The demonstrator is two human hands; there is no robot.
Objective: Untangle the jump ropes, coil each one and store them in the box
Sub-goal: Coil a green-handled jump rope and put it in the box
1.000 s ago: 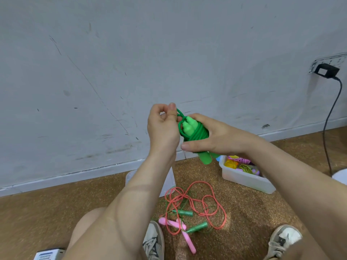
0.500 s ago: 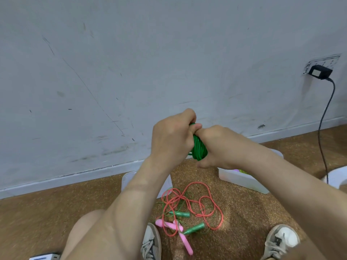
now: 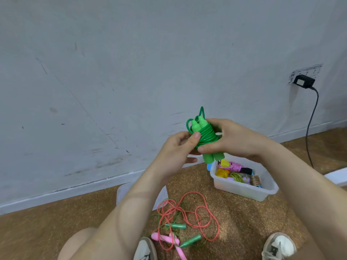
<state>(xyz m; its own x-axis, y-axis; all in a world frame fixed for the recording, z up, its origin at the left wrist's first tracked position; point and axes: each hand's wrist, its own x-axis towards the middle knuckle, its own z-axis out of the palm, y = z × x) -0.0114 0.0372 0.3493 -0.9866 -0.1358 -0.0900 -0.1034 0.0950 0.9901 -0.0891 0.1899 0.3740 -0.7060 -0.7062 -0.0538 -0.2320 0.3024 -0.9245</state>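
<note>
"Progress on the ropes?"

"We hold the green rope [image 3: 205, 136] in the air, above and just left of the box [image 3: 244, 191], its cord wound round both handles [image 3: 214, 157]. Our left hand [image 3: 176, 149] grips the coil, thumb pressed on the wraps. Our right hand [image 3: 231, 139] clasps it from the right."

"So we count that one coiled but not stored?"

"We judge so. The box, far right, already has several bundles in it. Near us, on the floor [image 3: 56, 231], the red rope [image 3: 197, 212] and a thin one with dark handles [image 3: 175, 226] lie tangled. We have those yet to untangle, coil and store."
</note>
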